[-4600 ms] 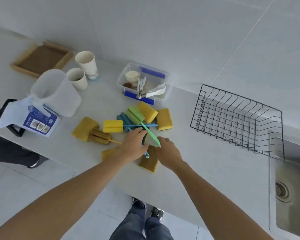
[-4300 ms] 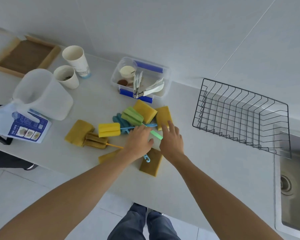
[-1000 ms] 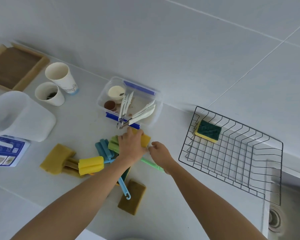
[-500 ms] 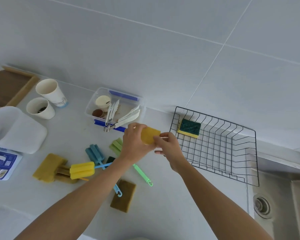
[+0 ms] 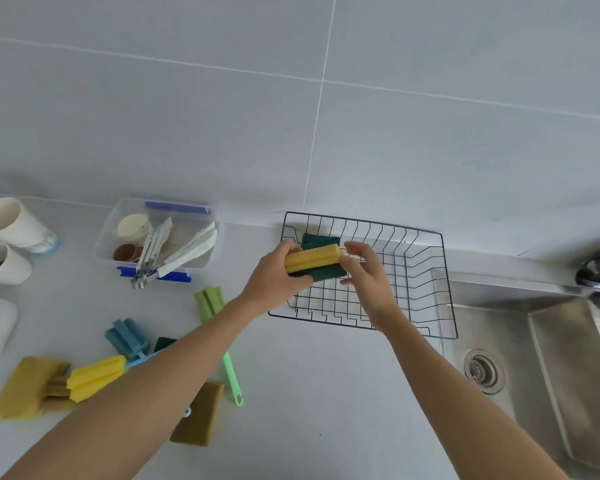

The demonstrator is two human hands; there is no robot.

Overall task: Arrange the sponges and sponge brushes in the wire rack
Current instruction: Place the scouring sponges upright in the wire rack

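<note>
Near the centre of the frame, a yellow rectangular sponge with a dark green scouring face (image 5: 313,260) is held over the left part of the black wire rack (image 5: 413,285). The left hand (image 5: 274,278) grips its left end, fingers curled around it; the right hand (image 5: 369,275) meets its right end with the thumb, the other fingers spread and loosely bent. Behind the held sponge, a second green-faced sponge (image 5: 317,240) lies in the rack's upper left corner (only its dark face shows).

Left of the rack, on the pale grey countertop (image 5: 326,393), lie the remaining items: a green sponge brush with a long green handle (image 5: 215,327), a blue sponge brush (image 5: 127,336), a yellow sponge brush (image 5: 94,375) whose handle passes under the left forearm, an olive-brown flat sponge (image 5: 198,415) at lower centre, and a yellow flat sponge (image 5: 23,386) at lower left. Whether the brown pieces beside the latter are sponges cannot be told.

At upper left stand a clear plastic container with blue clips (image 5: 158,237), holding white tongs and small cups, and two white paper cups (image 5: 6,244). A stainless steel sink (image 5: 541,375) occupies the right edge.
</note>
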